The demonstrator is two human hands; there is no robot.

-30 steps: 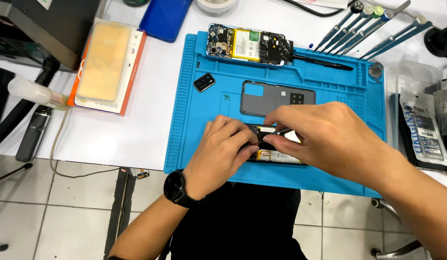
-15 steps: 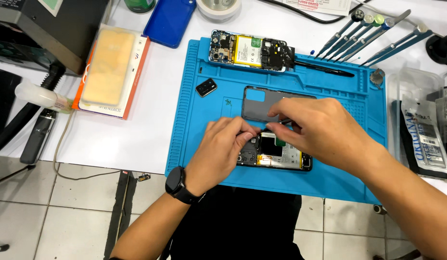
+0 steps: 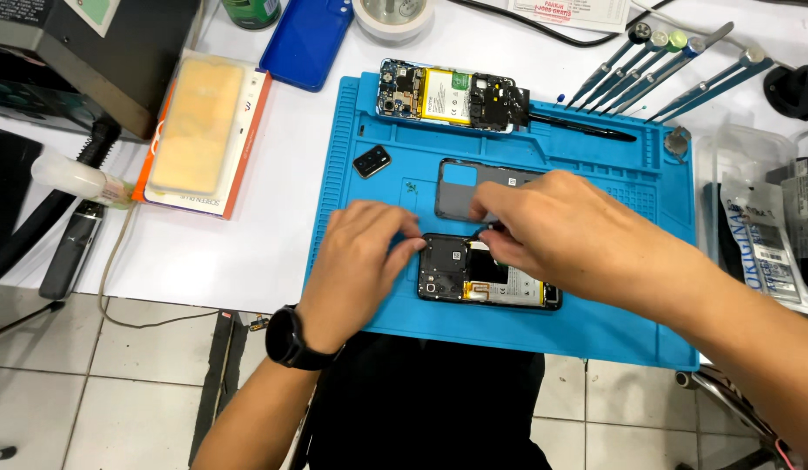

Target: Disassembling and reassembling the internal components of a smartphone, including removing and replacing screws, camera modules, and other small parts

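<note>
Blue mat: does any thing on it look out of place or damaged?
Nothing looks damaged. Two opened phones lie on the blue mat, one under both hands, one at the far edge. Odd only: a small black camera piece lies alone, tilted.

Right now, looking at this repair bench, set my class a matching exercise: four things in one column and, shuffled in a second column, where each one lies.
Things:
1. opened phone
2. second opened phone
3. small black camera part
4. row of screwdrivers

Places:
A. top edge of the blue mat
B. white table, beyond the mat's right corner
C. under both hands, left hand and right hand
D. alone on the mat's left part

Pairs: 1-C, 2-A, 3-D, 4-B
</note>
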